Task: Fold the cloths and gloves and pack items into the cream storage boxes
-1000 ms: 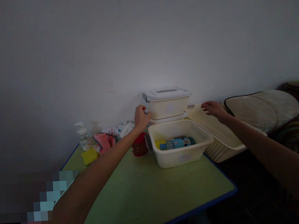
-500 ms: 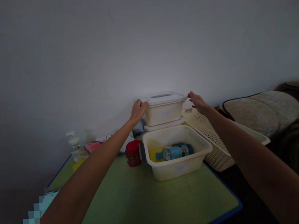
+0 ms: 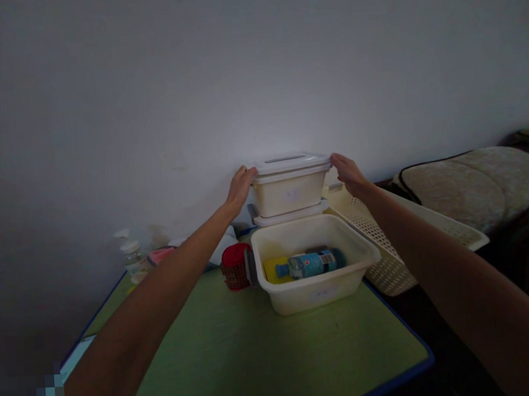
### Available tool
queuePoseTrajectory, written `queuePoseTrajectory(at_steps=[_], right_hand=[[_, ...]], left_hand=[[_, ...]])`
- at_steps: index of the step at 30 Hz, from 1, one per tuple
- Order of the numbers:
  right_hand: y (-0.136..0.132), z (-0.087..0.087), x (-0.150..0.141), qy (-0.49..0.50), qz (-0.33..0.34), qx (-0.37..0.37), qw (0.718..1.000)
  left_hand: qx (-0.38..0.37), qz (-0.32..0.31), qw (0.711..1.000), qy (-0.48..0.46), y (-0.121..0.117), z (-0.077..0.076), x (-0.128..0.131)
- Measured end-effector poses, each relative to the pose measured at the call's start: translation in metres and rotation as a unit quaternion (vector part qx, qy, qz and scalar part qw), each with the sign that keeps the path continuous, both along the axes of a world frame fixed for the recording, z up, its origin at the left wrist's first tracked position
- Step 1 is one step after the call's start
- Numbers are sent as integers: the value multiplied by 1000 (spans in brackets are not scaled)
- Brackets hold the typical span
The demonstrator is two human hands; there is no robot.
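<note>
A white rectangular plastic lid [image 3: 298, 165] sits at the back of the green, blue-edged tabletop [image 3: 238, 349], over a cream rectangular plastic box [image 3: 273, 198]. From where I stand, its near edge looks slightly apart from the box's rim. The left hand [image 3: 240, 186] and right hand [image 3: 347, 170] each hold one short end of it, fingers closed narrowly around the edge; gripping opposite ends probably keeps it level. The box rests on what looks like a second white lid [image 3: 303, 212], perhaps stacked to save room. In front, an open cream plastic tub [image 3: 318, 300] holds a clear, blue-capped plastic bottle [image 3: 311, 264], laid on its side, I suppose, so it won't topple. A red cylindrical container [image 3: 236, 268] stands just beside the tub.
</note>
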State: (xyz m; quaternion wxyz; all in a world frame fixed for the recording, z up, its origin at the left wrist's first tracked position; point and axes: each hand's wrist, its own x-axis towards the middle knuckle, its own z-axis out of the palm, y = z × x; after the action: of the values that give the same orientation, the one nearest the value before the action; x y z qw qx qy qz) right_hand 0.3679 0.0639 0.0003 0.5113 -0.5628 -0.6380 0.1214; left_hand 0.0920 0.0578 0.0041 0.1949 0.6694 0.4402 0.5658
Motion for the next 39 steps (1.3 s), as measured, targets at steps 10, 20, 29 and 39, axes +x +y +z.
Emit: queuePoseTrajectory(at_steps=[10, 20, 29, 39], right_hand=[[-25, 17, -7, 128, -35, 59, 989], [-86, 16, 7, 185, 40, 181, 965], [-150, -41, 0, 236, 71, 210, 946], [-180, -102, -5, 237, 46, 156, 958]], left_hand=[[-12, -24, 993, -116, -21, 15, 6], [117, -130, 971, -164, -70, 15, -1], [100, -111, 982, -113, -135, -36, -11], [37, -75, 995, -48, -163, -102, -22]])
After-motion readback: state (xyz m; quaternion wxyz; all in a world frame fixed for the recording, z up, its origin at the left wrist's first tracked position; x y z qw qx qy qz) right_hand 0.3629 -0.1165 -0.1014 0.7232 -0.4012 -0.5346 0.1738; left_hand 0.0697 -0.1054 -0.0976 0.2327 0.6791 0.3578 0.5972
